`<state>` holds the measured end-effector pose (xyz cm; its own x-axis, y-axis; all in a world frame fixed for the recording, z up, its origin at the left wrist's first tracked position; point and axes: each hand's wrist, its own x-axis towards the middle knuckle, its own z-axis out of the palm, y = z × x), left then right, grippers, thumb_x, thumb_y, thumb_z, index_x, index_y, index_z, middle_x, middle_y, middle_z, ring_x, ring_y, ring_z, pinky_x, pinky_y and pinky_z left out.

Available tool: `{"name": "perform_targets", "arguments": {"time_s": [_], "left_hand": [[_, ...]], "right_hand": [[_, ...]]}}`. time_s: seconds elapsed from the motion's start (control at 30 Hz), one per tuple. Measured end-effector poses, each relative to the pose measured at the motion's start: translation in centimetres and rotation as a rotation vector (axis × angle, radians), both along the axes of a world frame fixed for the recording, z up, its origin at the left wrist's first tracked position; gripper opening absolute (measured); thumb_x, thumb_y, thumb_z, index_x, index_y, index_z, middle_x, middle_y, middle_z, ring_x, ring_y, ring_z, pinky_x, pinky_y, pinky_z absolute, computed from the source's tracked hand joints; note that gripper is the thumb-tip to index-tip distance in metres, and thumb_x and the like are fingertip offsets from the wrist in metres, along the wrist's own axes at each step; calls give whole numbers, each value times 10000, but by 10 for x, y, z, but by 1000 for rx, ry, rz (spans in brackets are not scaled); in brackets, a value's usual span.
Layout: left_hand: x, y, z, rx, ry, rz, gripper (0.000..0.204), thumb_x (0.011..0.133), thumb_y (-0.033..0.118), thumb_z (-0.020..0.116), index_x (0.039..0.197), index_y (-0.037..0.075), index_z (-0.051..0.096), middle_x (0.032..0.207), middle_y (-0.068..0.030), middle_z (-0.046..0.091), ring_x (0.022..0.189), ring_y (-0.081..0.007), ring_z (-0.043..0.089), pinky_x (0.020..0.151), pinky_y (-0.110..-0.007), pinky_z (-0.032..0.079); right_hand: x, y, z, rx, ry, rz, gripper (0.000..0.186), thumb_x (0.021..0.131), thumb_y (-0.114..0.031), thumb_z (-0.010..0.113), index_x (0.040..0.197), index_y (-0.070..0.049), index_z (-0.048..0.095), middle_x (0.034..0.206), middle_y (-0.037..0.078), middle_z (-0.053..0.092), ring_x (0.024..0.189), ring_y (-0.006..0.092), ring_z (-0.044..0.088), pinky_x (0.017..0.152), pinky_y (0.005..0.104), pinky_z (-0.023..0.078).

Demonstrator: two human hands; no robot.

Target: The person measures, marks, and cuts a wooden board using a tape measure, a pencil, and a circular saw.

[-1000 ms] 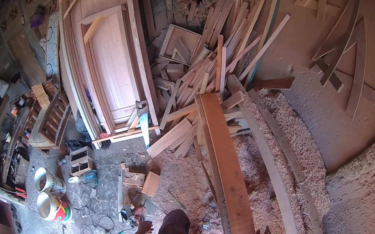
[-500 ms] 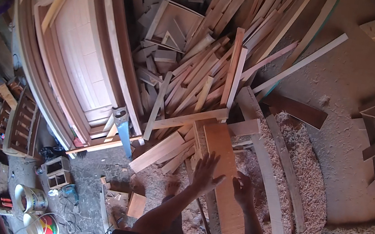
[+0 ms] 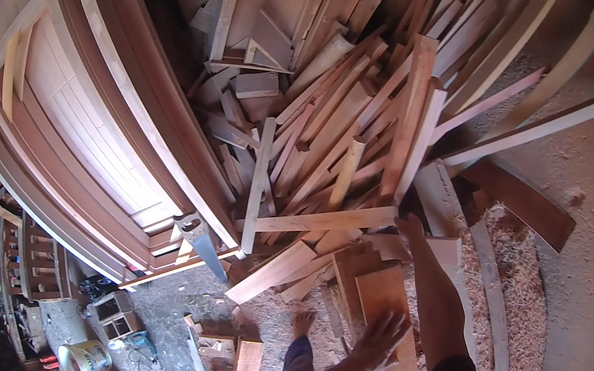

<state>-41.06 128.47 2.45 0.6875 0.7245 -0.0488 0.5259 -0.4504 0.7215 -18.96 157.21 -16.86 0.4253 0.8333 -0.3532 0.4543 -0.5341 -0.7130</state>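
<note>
My left hand (image 3: 379,344) lies flat with its fingers spread on a wide orange-brown wooden board (image 3: 383,291), which runs toward my body. Stretched far forward, my right hand (image 3: 408,226) is at the right end of a pale wooden strip (image 3: 326,220) lying crosswise in front of the board. Its fingers are dark and partly hidden, so whether they grip the strip does not show. A thicker wooden block (image 3: 350,272) sits along the board's left side.
A big heap of wooden offcuts (image 3: 337,126) fills the far middle. Left of it stand large panelled door frames (image 3: 112,125), with a handsaw (image 3: 201,242) at their lower end. Shavings (image 3: 512,297) cover the right side. A bucket (image 3: 85,360) and a blue power tool (image 3: 143,345) stand lower left.
My right hand has left its place above the board and reached forward to the strip's end. My left hand remains over the board. The whole view has shifted with my head.
</note>
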Motion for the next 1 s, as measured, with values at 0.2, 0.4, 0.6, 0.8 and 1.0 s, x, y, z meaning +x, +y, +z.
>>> {"name": "perform_targets", "arguments": {"time_s": [0.2,0.4,0.6,0.8,1.0], "left_hand": [[-8,5,-8,66,135,-32,870,826,507,686,1545,106,404,1653,-149,274,1540,-387,167,1230,-562,129],[2,1,-15,80,166,-27,918,836,487,674,1590,118,304,1671,-132,240,1550,-364,154,1239,-563,75],[7,-4,-32,-370,83,-50,800,894,444,631,1562,95,363,1651,-138,282,1545,-374,167,1239,-546,101],[-15,-1,-50,-691,-375,236,548,1042,380,510,1490,69,460,1492,-154,482,1328,-273,497,1098,-436,395],[-79,103,-27,-1455,-1967,1029,818,943,683,544,1464,60,441,1364,-159,587,1107,-322,640,1036,-504,491]], "right_hand": [[-59,40,8,-204,86,-20,774,749,-278,875,1346,100,557,1279,232,651,1150,319,654,918,406,529],[-121,49,110,-167,443,145,487,730,-216,885,1125,-2,696,988,76,702,876,189,666,734,317,525],[-234,23,166,326,181,418,444,759,-302,844,1061,-31,663,906,128,718,863,277,712,786,383,547],[-261,-27,258,434,171,456,418,800,-298,827,1096,-61,650,938,150,730,894,348,721,801,406,562],[-206,-89,424,562,31,569,530,782,-280,847,1200,-22,649,958,165,726,898,261,732,774,372,556]]}}
